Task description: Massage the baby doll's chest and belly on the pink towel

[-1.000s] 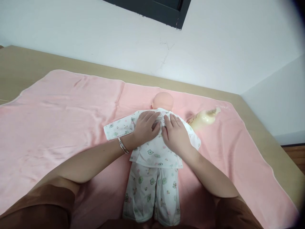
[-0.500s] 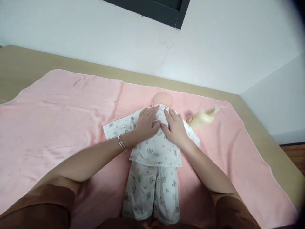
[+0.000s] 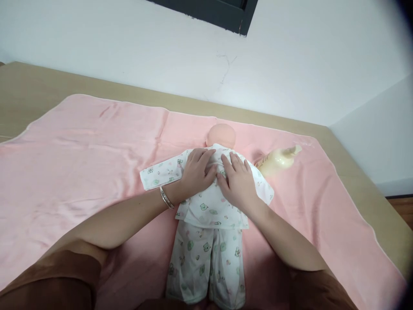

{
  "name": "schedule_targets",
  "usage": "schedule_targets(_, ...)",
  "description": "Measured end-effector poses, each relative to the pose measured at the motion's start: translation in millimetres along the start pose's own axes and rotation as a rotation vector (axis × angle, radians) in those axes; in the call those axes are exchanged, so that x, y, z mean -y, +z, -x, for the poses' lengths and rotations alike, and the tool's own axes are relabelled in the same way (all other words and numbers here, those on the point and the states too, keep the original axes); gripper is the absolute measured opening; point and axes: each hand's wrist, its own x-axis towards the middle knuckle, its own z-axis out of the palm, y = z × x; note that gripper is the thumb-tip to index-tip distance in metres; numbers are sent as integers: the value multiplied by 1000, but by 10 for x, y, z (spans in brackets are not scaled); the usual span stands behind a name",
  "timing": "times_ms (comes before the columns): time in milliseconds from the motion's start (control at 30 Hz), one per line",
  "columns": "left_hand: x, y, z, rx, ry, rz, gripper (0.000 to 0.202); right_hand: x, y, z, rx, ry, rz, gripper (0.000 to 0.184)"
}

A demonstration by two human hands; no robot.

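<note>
A baby doll, its smooth pink head (image 3: 221, 135) toward the wall, lies on a pink blanket (image 3: 80, 172). It wears a white printed pajama top (image 3: 209, 211) and matching pants (image 3: 193, 262). My left hand (image 3: 197, 170), with a silver bracelet at the wrist, rests on the upper part of the top, fingers slightly bent. Beside it my right hand (image 3: 238, 178) lies on the other side, fingers apart. Both thumbs point inward, and small folds show in the cloth between the hands. No face shows on the doll's head.
A baby bottle (image 3: 280, 158) with pale contents lies on its side on the blanket, right of the doll. The blanket covers much of a wooden surface (image 3: 351, 161) set against a white wall (image 3: 129, 47). A dark frame (image 3: 222, 17) hangs above.
My hands have stayed on the doll's top; the fingers have bent a little more and drawn slightly toward me, and the cloth between them has wrinkled. The view has shifted slightly.
</note>
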Motion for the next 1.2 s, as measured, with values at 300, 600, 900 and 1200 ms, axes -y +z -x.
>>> schedule_targets(300, 18, -17, -44, 112, -32, 21, 54, -114, 37, -45, -111, -11, -162, 57)
schedule_targets(600, 57, -3, 11, -6, 34, 145, 50, -36, 5, -10, 15, -113, -160, 52)
schedule_targets(900, 62, 4, 11, -10, 40, 145, 52, -43, 2, 30, -87, -194, -148, 47)
schedule_targets(1200, 112, 42, 35, -10, 47, 145, 51, 37, 58, 8, 49, -179, -113, 55)
